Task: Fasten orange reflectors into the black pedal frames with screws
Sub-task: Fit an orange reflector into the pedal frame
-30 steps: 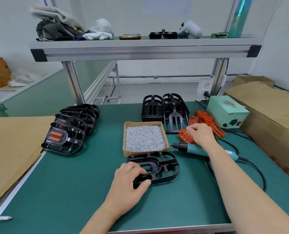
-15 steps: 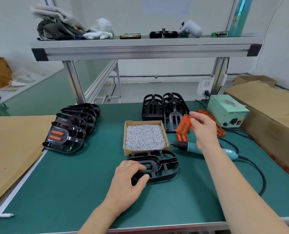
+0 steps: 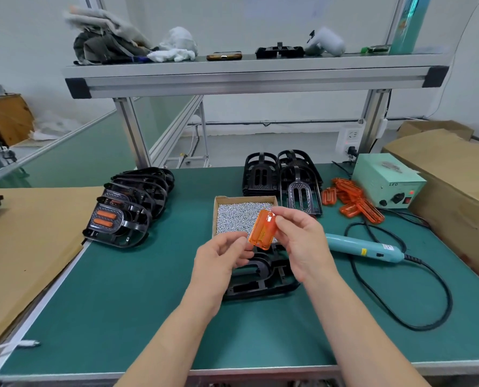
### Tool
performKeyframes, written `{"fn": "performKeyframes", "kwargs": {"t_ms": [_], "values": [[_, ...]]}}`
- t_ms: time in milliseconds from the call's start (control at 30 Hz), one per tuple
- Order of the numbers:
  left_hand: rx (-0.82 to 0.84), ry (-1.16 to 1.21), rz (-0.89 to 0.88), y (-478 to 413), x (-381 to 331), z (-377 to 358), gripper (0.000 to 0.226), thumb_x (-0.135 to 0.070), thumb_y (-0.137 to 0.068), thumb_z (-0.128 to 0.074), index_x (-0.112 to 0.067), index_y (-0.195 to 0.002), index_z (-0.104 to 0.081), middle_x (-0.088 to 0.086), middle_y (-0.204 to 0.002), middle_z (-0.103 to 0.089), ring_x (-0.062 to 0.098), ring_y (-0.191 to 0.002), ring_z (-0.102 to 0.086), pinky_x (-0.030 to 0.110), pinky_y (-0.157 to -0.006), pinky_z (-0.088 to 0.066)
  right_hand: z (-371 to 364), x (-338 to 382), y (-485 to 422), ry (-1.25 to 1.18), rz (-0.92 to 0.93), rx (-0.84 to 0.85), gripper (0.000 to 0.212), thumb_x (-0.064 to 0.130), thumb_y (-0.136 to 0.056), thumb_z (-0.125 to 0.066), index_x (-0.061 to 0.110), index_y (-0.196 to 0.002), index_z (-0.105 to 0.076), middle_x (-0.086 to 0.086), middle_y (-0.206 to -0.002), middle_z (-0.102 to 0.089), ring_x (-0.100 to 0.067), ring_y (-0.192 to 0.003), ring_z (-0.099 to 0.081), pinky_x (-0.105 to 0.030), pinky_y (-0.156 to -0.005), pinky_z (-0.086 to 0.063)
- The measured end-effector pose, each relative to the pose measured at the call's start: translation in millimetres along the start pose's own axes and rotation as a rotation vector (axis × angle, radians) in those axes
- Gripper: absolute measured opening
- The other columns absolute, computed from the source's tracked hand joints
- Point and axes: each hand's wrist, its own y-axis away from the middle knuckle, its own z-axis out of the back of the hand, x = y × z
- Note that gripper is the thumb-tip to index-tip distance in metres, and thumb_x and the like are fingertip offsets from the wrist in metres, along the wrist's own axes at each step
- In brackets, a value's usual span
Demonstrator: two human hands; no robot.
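An orange reflector (image 3: 262, 229) is held up above the table centre, tilted. My right hand (image 3: 302, 243) pinches its upper right edge. My left hand (image 3: 217, 261) pinches its lower left corner with curled fingers. Below both hands a black pedal frame (image 3: 260, 279) lies flat on the green mat, partly hidden by them. A cardboard tray of small silver screws (image 3: 235, 216) sits just behind the reflector. A teal electric screwdriver (image 3: 361, 247) lies to the right. Loose orange reflectors (image 3: 350, 201) are piled at the back right.
Finished pedals with orange inserts (image 3: 126, 210) are stacked at the left. Bare black frames (image 3: 283, 180) stand behind the screw tray. A pale green power unit (image 3: 389, 180) and cardboard boxes (image 3: 456, 174) fill the right side. The screwdriver cable (image 3: 417, 300) loops across the mat.
My right hand brought an orange reflector from the pile toward the table centre. My left hand left the black frame and rose to take the reflector's lower corner.
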Motion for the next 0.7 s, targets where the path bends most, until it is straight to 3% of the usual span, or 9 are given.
{"fn": "performKeyframes", "kwargs": {"t_ms": [300,533,700], "values": [[0.042,0.125,0.085,2.2,5.4,-1.1,0.007,-0.009,-0.091,-0.067,-0.009,-0.097,-0.071,0.012,-0.087,-0.076,0.018,-0.076,-0.071,0.022,-0.066,-0.055,1.2,-13.7,12.2,-0.065,-0.063,-0.02,0.019,-0.008,-0.098,-0.054,0.0,-0.107,-0.068,-0.014,-0.103,-0.073,-0.009,-0.079,-0.072,-0.017,-0.067,-0.055],[0.046,0.201,0.126,3.5,5.3,-0.7,0.014,-0.006,-0.091,-0.065,0.001,-0.104,-0.067,0.013,-0.086,-0.074,0.015,-0.07,-0.068,0.021,-0.064,-0.055,2.0,-14.2,17.2,-0.095,-0.096,-0.016,0.019,-0.009,-0.098,-0.053,-0.002,-0.11,-0.067,-0.019,-0.106,-0.072,-0.012,-0.077,-0.073,-0.02,-0.065,-0.056],[0.01,0.071,0.067,3.9,7.9,3.7,0.009,-0.003,-0.091,-0.065,-0.006,-0.097,-0.071,0.01,-0.085,-0.075,0.016,-0.075,-0.068,0.021,-0.068,-0.053,4.3,-13.4,20.4,-0.063,-0.13,0.011,0.021,-0.005,-0.098,-0.057,-0.003,-0.117,-0.065,-0.019,-0.112,-0.073,-0.017,-0.086,-0.074,-0.024,-0.071,-0.059]]}}
